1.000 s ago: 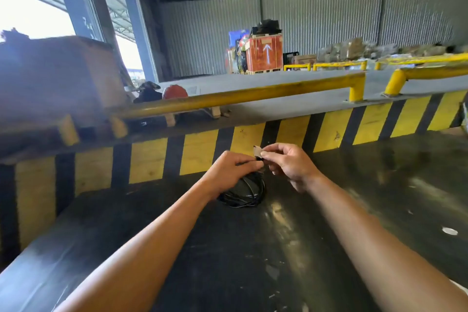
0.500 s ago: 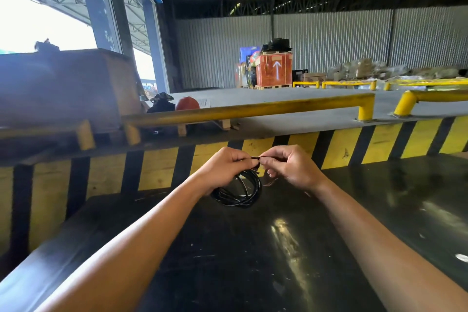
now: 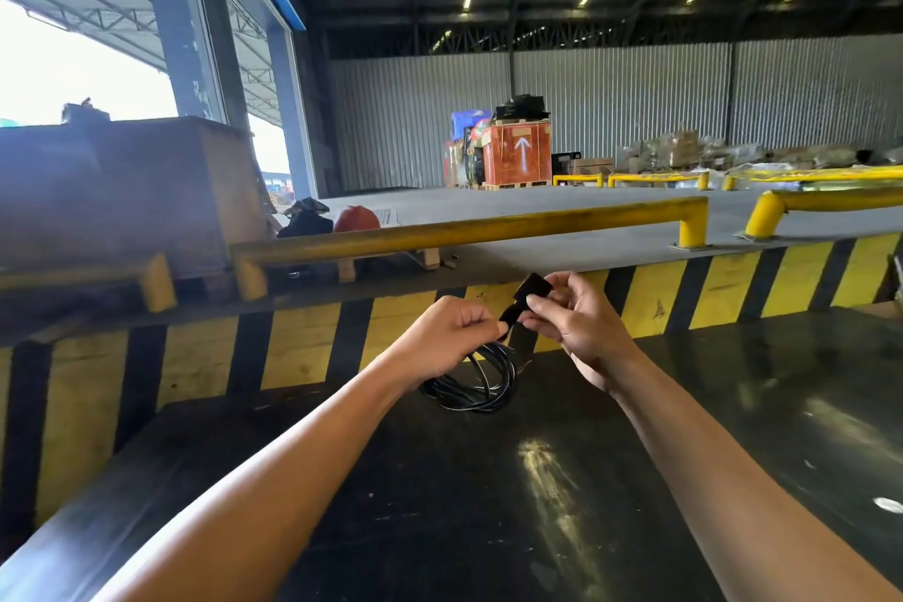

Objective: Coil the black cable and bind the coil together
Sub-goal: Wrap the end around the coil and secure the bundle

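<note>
The black cable (image 3: pixel 476 384) hangs as a small coil of several loops just above the dark table (image 3: pixel 488 504). My left hand (image 3: pixel 447 337) is closed around the top of the coil. A black strap (image 3: pixel 525 301) runs from the coil's top up and to the right. My right hand (image 3: pixel 584 323) pinches that strap between thumb and fingers, and its free end sticks up above them. Where the strap meets the cable is hidden behind my left fingers.
A yellow-and-black striped wall (image 3: pixel 303 347) rises behind the table, topped by a yellow guard rail (image 3: pixel 469 230). A wooden crate (image 3: pixel 122 191) stands at the left. An orange crate (image 3: pixel 518 156) and stacked goods stand far back on the warehouse floor.
My right hand has drawn the strap up and to the right, away from the coil. The head camera has tilted upward. The coil stays in my left hand.
</note>
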Demonstrator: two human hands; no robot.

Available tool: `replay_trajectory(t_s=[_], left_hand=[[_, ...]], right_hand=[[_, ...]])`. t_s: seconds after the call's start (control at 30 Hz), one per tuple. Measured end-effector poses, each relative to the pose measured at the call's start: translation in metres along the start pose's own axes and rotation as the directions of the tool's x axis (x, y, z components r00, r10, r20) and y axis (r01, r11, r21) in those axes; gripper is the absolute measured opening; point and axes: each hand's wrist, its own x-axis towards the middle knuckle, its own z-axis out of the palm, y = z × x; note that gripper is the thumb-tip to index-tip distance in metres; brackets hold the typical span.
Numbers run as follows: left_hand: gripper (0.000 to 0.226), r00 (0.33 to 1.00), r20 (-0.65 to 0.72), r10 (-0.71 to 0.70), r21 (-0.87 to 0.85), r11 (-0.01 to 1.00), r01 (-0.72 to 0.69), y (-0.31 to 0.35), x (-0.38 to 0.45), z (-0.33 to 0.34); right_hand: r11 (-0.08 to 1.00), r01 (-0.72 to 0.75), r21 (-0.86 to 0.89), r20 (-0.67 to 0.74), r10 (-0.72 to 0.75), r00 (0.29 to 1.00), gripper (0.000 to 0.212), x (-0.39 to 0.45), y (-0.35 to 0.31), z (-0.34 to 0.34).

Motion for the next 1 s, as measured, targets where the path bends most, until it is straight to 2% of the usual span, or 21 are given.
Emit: replay_trajectory(t_s=[0.1,0.17,0.27,0.37,0.43,0.53,0.63,0.73,0.87,1.0], left_hand=[[0.039,1.0,-0.017,0.018,-0.007,1.0,-0.019,-0.002,0.003,0.002],[0.044,0.999,-0.025,0.042,-0.017,0.999,-0.042,-0.002,0.006,0.004],[0.048,0.997,-0.056,0.05,-0.046,0.998,-0.053,-0.002,0.008,0.006],[0.046,0.995,-0.079,0.057,-0.024,0.998,-0.059,-0.004,0.009,0.008],[0.042,0.993,-0.092,0.071,0.0,0.997,-0.071,-0.007,0.011,0.009],[0.034,0.986,-0.151,0.065,0.055,0.997,-0.057,-0.015,0.014,0.01],[0.022,0.982,-0.179,0.053,0.1,0.994,-0.035,-0.02,0.015,0.01],[0.017,0.985,-0.157,0.064,0.111,0.993,-0.047,-0.023,0.014,0.01],[0.019,0.985,-0.151,0.089,0.095,0.993,-0.075,-0.026,0.012,0.012],[0.024,0.983,-0.152,0.103,0.027,0.995,-0.1,-0.03,0.013,0.014]], right_hand=[[0.993,0.043,-0.106,0.027,-0.04,0.999,0.019,-0.002,-0.001,-0.007],[0.968,0.094,-0.232,-0.022,-0.102,0.995,0.014,-0.001,-0.001,-0.012],[0.856,0.147,-0.495,-0.075,-0.211,0.975,0.011,0.001,0.002,-0.018],[0.787,0.165,-0.595,-0.008,-0.211,0.978,0.01,-0.003,0.006,-0.009],[0.841,0.145,-0.522,0.046,-0.142,0.989,0.012,-0.004,0.008,-0.001],[0.948,-0.014,-0.318,0.123,0.056,0.991,0.02,-0.002,0.011,0.002],[0.955,-0.138,-0.263,0.209,0.196,0.958,0.016,0.0,0.011,0.005],[0.953,-0.213,-0.214,0.287,0.27,0.919,0.011,0.001,0.009,0.008],[0.949,-0.236,-0.21,0.247,0.285,0.926,0.018,0.001,0.01,0.011],[0.945,-0.239,-0.222,0.158,0.277,0.948,0.017,0.004,0.01,0.012]])
